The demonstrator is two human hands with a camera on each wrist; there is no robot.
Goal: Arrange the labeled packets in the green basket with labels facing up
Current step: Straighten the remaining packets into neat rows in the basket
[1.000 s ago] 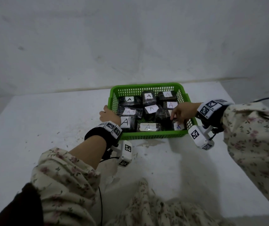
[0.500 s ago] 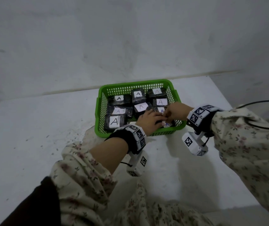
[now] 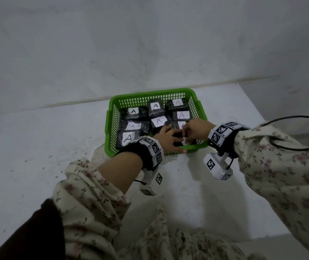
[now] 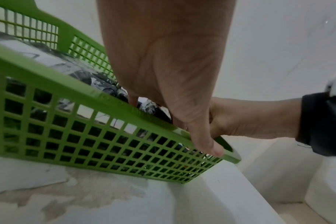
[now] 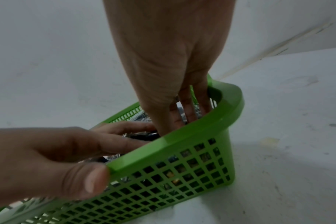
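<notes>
At the green basket's (image 3: 110,128) near right corner, both hands work one packet (image 3: 177,141) lying between them: left hand (image 3: 166,140) spread flat, right hand (image 3: 196,129) pinching its label edge.

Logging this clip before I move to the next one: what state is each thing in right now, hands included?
Green basket: standing on the table, holding dark packets.
Visible packets: seven lie with white "A" labels facing up.
Near-right packet: mostly hidden under both hands; label side unclear.
Left hand: fingers inside basket on that packet, thumb outside the near wall.
Right hand: fingers curled down into the basket's near-right corner; grip unclear.
Table: white, scuffed.
</notes>
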